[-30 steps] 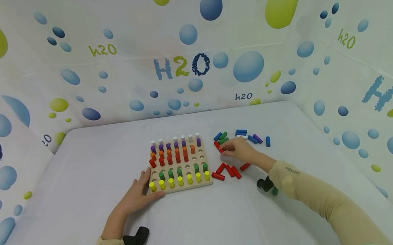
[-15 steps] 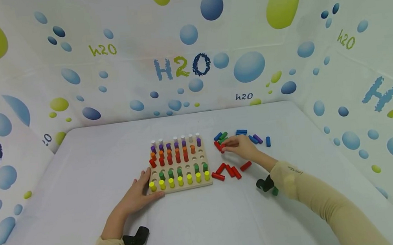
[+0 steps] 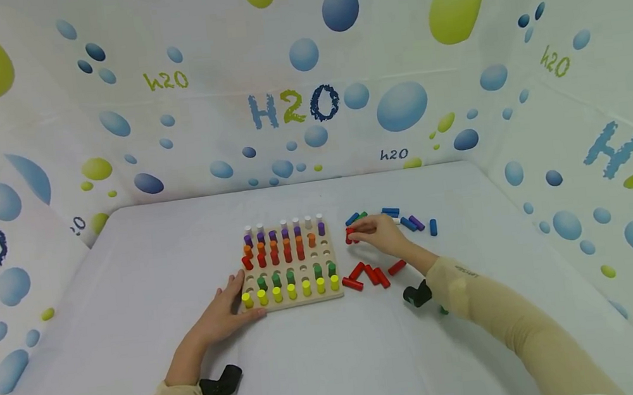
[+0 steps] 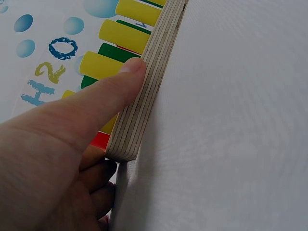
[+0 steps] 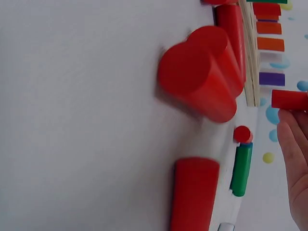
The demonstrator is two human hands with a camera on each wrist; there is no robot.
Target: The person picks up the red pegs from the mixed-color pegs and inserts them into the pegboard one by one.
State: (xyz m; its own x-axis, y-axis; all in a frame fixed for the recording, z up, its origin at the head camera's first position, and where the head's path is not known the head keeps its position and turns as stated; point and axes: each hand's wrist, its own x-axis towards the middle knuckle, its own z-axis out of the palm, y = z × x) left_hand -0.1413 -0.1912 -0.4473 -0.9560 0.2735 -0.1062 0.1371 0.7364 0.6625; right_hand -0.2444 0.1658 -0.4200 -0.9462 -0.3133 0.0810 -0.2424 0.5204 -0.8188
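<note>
Red glossy cylindrical peg first, since that's where the action is: in the head view it's pinched in the right hand, fingertips clamped on it, just right of the pale wooden pegboard. Compared with half a second ago, that hand has crept a touch left, so it's a bit closer to the board with the peg still in its fingers. I'd read that as the pick-up being sorted, but the peg isn't in any hole, and the board's red row has open spots at its right end. Loose red cylinders lie nearby on the white-covered table. Left hand hasn't really budged, sitting at the board's near left corner, thumb well apart from the fingers. Left wrist view: the thumb lies straight against the layered plywood edge beside the shiny yellow cylindrical pegs, other fingers together around the corner, partly hidden. Right wrist view: the held peg sits at the frame's edge, partly cut off, seemingly clear of the table, with a glossy green cylinder lying below it.
</note>
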